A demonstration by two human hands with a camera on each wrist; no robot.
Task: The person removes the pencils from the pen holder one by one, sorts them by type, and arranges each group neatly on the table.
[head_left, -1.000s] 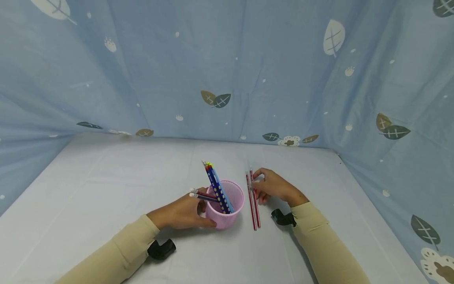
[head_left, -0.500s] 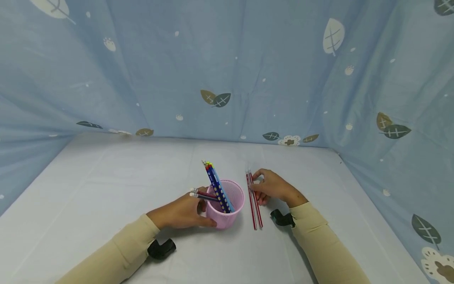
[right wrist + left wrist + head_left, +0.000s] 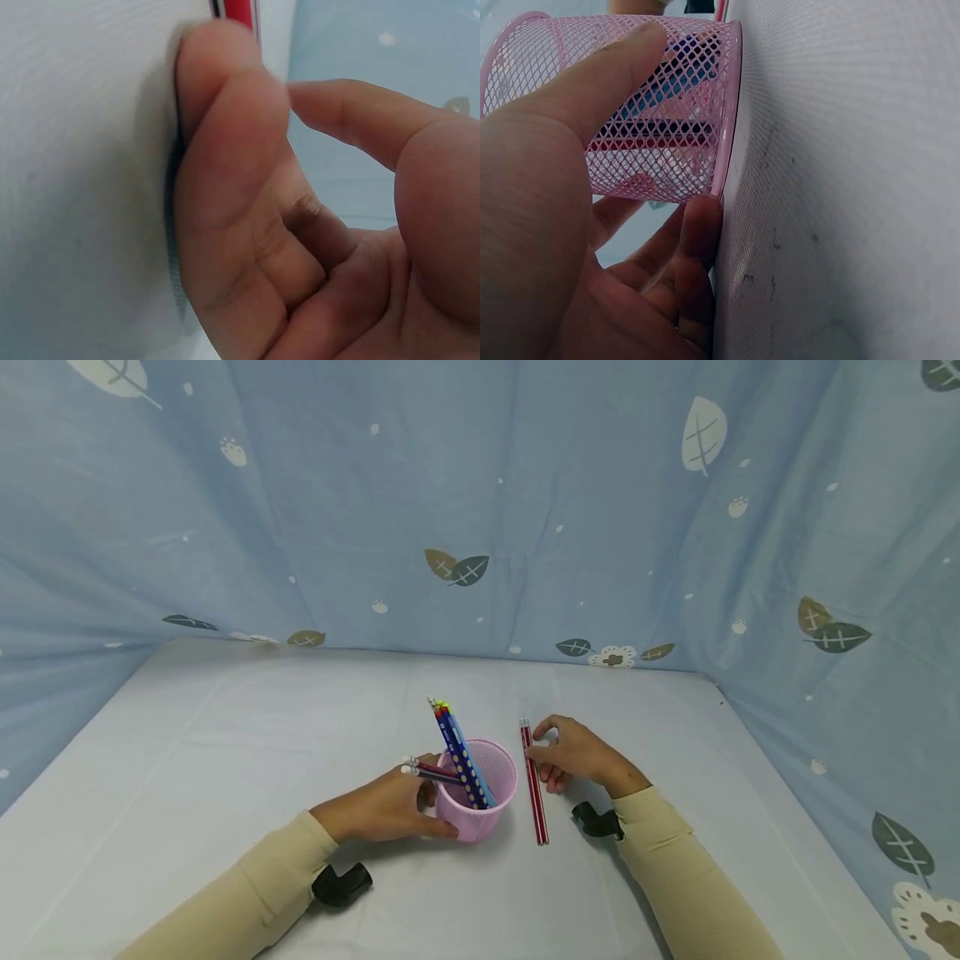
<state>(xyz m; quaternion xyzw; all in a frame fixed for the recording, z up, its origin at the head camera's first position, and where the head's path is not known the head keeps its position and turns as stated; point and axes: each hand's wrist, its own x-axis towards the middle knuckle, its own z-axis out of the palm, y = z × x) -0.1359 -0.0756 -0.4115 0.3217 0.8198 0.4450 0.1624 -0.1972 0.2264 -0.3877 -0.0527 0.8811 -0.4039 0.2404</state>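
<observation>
In the head view my left hand (image 3: pixel 382 807) grips a pink mesh pencil cup (image 3: pixel 468 828) standing upright. The left wrist view shows the thumb along the cup's mesh wall (image 3: pixel 690 67) and fingers curled near its base. Dark blue spotted pencils (image 3: pixel 461 760) and a light blue one lean inside; dark and red pencils (image 3: pixel 431 770) tilt left over the rim. To the right of the cup, my right hand (image 3: pixel 577 753) pinches two red striped pencils (image 3: pixel 537 806) lying side by side on the table. In the right wrist view, fingertips hide most of the red pencil (image 3: pixel 238 11).
A white cloth (image 3: pixel 300 718) covers the table. Blue leaf-print curtains (image 3: pixel 337 510) hang behind it and along the sides. Black wrist mounts (image 3: pixel 341 887) sit under both beige sleeves (image 3: pixel 690 877).
The two red pencils, apart a second ago, now lie against each other, the right one drawn leftward by my right hand. My left hand and the cup have stayed in place.
</observation>
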